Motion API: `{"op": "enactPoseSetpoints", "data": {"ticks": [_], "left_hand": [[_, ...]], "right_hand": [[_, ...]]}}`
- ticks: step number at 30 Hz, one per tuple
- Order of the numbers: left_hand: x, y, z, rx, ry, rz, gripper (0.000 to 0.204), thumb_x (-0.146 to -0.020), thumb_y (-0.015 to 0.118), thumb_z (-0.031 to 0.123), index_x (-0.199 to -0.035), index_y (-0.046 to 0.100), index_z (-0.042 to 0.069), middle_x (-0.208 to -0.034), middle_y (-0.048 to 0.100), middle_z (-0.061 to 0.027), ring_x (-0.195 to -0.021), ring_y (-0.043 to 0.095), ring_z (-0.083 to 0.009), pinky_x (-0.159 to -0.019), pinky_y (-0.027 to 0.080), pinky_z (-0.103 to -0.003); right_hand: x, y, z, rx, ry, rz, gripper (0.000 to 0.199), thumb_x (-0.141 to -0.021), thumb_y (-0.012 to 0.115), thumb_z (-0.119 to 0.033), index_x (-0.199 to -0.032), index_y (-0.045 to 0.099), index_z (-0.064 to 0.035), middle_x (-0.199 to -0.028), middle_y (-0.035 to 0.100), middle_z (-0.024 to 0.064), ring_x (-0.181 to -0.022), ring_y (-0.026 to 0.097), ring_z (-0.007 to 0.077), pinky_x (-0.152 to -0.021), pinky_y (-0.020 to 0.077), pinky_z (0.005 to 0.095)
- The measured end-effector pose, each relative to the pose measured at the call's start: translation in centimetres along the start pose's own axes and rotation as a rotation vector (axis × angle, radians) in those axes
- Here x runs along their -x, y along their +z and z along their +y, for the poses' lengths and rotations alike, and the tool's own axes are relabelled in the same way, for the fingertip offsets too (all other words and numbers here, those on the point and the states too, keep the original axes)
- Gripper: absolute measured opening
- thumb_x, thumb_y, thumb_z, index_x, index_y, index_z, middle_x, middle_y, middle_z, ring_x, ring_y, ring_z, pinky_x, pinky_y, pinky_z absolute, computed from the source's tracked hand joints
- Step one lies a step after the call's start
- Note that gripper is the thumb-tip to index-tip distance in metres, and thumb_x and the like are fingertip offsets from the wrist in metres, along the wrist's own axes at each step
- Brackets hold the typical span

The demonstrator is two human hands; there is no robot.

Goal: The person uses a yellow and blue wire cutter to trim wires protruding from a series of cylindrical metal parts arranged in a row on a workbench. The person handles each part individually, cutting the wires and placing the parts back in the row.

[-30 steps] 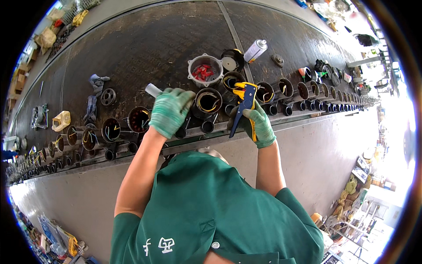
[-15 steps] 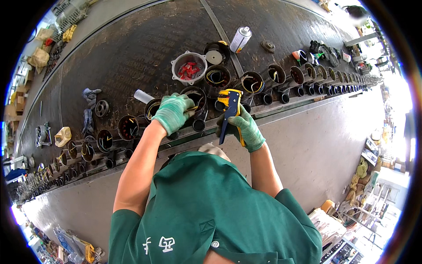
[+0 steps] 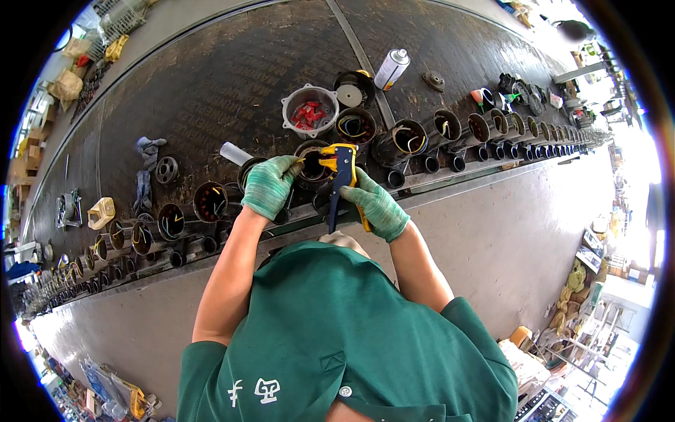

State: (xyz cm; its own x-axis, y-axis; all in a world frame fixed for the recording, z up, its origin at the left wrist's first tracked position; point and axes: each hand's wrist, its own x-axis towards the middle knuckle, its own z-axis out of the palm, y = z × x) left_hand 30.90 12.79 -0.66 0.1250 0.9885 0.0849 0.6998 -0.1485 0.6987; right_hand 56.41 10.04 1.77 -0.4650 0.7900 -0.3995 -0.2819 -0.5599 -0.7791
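Note:
In my gloved right hand is a yellow-and-dark-blue wire stripper, its jaws pointing left above an open dark metal cylinder. My gloved left hand is closed, thumb and fingertips pinched on a thin yellowish wire over the same cylinder. The wire's end lies close to the stripper's jaws; whether they touch I cannot tell. Other cylinders with loose wires inside, such as one to the right and one to the left, stand alongside in a long row.
Behind the row sit a grey lugged bowl with small red pieces, a round dark part and a spray can. A white tube, a rag and a metal ring lie leftward. A bench edge runs along the front.
The wire stripper and my right hand have moved left, over the cylinder. My left hand has lifted from the cylinder's mouth, and its fingertips now pinch the wire beside the tool.

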Motion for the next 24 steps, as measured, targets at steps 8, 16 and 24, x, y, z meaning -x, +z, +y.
{"op": "enactPoseSetpoints", "data": {"ticks": [8, 16, 24], "left_hand": [[0.4, 0.0, -0.7, 0.309, -0.094, -0.074, 0.023, -0.102, 0.066, 0.01, -0.121, 0.072, -0.002, -0.102, 0.077, -0.022, -0.093, 0.075, -0.0334, -0.08, 0.057, -0.038], [0.5, 0.3, -1.0, 0.191, -0.022, -0.037, 0.024, -0.1, 0.067, 0.011, -0.119, 0.072, -0.003, -0.103, 0.076, -0.0233, -0.092, 0.074, -0.038, -0.082, 0.057, -0.042], [0.7, 0.6, -1.1, 0.145, 0.009, -0.011, 0.019, -0.1, 0.066, 0.006, -0.116, 0.072, -0.003, -0.095, 0.077, -0.0195, -0.087, 0.076, -0.0307, -0.077, 0.058, -0.038]], "right_hand": [[-2.2, 1.0, 0.4, -0.036, 0.057, -0.059, 0.065, -0.102, 0.065, -0.009, -0.162, 0.039, -0.0075, -0.133, 0.063, 0.0038, -0.12, 0.062, 0.0165, -0.106, 0.053, 0.0364], [-3.6, -0.1, -1.4, 0.068, 0.118, -0.138, 0.061, -0.1, 0.067, -0.012, -0.157, 0.046, -0.0068, -0.124, 0.064, 0.0012, -0.111, 0.062, 0.0122, -0.1, 0.0542, 0.0319], [-3.7, 0.2, -2.2, 0.159, 0.155, -0.128, 0.05, -0.102, 0.064, -0.019, -0.149, 0.052, -0.0055, -0.113, 0.061, -0.0026, -0.1, 0.058, 0.0079, -0.09, 0.0522, 0.0266]]}}
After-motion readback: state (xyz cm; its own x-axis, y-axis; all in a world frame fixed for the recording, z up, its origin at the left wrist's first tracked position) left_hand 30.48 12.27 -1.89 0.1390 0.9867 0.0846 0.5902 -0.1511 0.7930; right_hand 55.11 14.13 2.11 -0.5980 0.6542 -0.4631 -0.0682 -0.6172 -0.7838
